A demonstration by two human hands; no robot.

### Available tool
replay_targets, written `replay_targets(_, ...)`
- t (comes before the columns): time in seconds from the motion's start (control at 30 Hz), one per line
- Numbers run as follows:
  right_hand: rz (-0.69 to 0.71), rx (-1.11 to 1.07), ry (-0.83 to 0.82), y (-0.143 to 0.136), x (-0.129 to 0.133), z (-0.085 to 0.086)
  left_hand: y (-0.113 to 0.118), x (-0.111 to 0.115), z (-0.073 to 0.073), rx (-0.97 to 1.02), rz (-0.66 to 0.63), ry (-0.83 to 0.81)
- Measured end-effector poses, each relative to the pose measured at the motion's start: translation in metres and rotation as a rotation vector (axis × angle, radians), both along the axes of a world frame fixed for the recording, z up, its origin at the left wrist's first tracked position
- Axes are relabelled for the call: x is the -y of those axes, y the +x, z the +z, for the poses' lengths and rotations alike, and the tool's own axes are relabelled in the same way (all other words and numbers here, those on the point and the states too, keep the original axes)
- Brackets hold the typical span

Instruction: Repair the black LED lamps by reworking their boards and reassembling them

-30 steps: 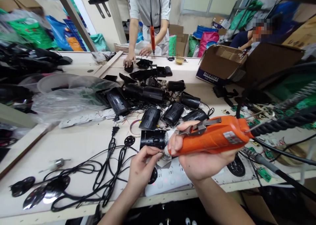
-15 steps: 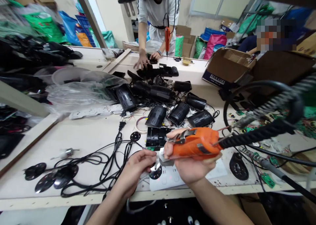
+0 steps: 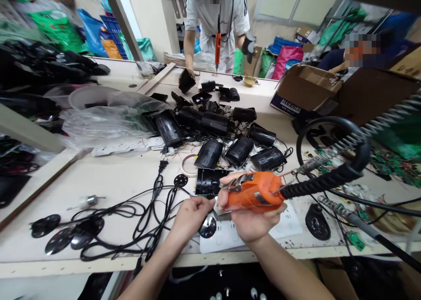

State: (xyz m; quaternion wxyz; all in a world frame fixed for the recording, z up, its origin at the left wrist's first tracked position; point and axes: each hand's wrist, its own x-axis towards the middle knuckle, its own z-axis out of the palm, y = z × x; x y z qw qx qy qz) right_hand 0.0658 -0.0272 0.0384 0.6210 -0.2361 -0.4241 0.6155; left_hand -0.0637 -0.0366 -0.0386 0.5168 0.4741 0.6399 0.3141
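Observation:
My right hand (image 3: 253, 216) is wrapped around an orange electric screwdriver (image 3: 255, 190), which lies nearly level and points left. Close to the tool's front end, my left hand (image 3: 192, 214) is closed in a pinch. What its fingertips hold, if anything, is hidden. A black plastic housing (image 3: 205, 181) lies just beyond both hands, partly covered by the screwdriver. Under the hands is a white power strip (image 3: 213, 243). A shiny round black disc (image 3: 208, 227) sits over its left part, beside my left hand.
Several black housings (image 3: 210, 153) are heaped beyond my hands. Black power cords (image 3: 158, 203) and discs (image 3: 59, 241) lie left. The screwdriver's thick cable (image 3: 322, 181) and a spring (image 3: 348, 137) cross the right side. Opposite stands a co-worker (image 3: 213, 23); a cardboard box (image 3: 302, 91) is far right.
My left hand has shifted slightly up and right, closer to the screwdriver's front end. Across the table, the co-worker's hands have moved apart, each now holding up a dark part.

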Motion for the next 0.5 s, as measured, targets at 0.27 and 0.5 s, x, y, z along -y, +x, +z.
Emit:
replay_targets(0.27, -0.010, -0.027, 0.009, -0.001, -0.001, -0.006, 0.006, 0.002, -0.005, -0.053, 0.030, 0.085)
replay_targets(0.5, -0.013, -0.013, -0.065, 0.006, -0.001, -0.016, 0.010, 0.005, -0.007, -0.061, 0.055, 0.118)
